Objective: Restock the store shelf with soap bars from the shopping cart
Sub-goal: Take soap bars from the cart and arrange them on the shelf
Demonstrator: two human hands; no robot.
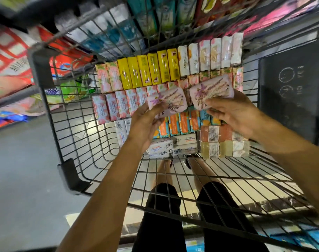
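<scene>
Head view: holding up two pale lilac soap bars printed with purple lavender sprigs, above the grey wire shopping cart (45,99). Gripping the left lilac soap bar (167,103) with the left hand (146,128), fingers curled round its lower edge, bar tilting above the palm. Pinching the right lilac soap bar (211,91) with the right hand (235,117), fingertips on its lower right corner. Lying below in the cart: rows of yellow, pink floral, white and orange-teal boxed soap bars (151,71).
</scene>
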